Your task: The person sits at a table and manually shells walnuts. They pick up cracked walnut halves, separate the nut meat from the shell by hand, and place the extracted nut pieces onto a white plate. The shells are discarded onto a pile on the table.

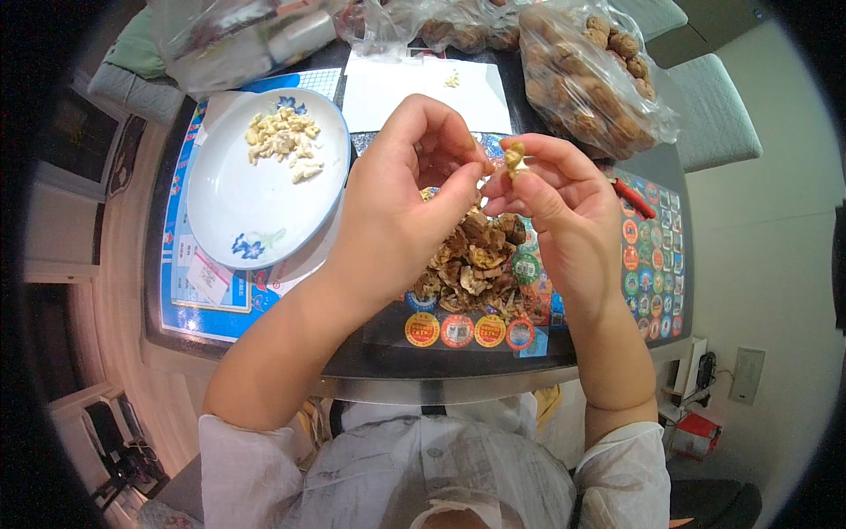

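Note:
Between the thumb and forefinger of my right hand (562,198) is a small piece of walnut kernel (515,159), partly peeled to white. My left hand (410,192) is just left of it, thumb and fingertips pinched together; whether something small sits between them is hidden. Below both hands lies a heap of broken walnut shells (479,268) on the table. Left of my left hand, a white plate with blue flowers (244,205) carries a small pile of pale peeled walnut pieces (284,139).
Whole walnuts fill a clear plastic bag (588,86) at the back right. A white sheet of paper (390,99) with a few crumbs lies behind my hands. Another plastic bag (244,40) stands at the back left. A red-handled tool (634,198) rests at the right.

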The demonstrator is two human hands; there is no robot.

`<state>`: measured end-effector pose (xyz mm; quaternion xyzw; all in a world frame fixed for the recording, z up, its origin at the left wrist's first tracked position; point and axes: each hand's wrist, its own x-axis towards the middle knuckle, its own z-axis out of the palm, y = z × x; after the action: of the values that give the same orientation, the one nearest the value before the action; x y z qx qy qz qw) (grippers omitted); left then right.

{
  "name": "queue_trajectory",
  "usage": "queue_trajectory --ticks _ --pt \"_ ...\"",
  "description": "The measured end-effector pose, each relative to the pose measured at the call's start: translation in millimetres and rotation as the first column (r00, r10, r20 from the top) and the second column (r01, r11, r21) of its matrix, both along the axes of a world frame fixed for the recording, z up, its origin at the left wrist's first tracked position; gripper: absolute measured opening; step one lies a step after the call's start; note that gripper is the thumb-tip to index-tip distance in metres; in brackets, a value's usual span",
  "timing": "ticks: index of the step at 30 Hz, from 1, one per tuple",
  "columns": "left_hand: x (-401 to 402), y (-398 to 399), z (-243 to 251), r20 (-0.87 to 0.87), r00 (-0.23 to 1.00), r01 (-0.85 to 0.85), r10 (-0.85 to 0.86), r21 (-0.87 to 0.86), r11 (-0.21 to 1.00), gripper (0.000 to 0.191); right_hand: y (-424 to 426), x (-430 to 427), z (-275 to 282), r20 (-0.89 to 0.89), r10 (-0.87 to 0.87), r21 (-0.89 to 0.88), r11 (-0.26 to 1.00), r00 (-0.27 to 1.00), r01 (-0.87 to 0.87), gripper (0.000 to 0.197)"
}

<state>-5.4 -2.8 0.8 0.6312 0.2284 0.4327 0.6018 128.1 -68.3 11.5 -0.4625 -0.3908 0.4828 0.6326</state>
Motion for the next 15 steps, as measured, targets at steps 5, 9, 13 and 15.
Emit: queue_trajectory --ticks 5,9,13,15 --pt "-3.6 -1.0 1.2 -0.179 0.984 0.007 0.013 0.109 0.994 0.008 -3.1 1.3 5.3 0.183 -0.047 0.020 0.999 0.982 0.044 0.026" --pt "-7.9 5.9 -1.0 -0.316 0.943 0.005 0.103 0.324 0.946 0.009 -2.8 3.5 5.1 0.348 -0.097 0.093 0.993 0.933 0.069 0.027" --pt "-6.4 4.3 1.3 -0.269 0.946 -0.084 0.180 0.331 0.940 0.009 -2.7 6.1 5.4 0.459 -0.043 0.105 0.995 0.888 -0.006 0.025" --pt "-3.7 1.7 2.2 -0.192 0.965 -0.098 0.176 0.356 0.929 0.006 -2.5 5.2 4.6 0.445 -0.048 0.118 0.993 0.894 -0.006 0.024"
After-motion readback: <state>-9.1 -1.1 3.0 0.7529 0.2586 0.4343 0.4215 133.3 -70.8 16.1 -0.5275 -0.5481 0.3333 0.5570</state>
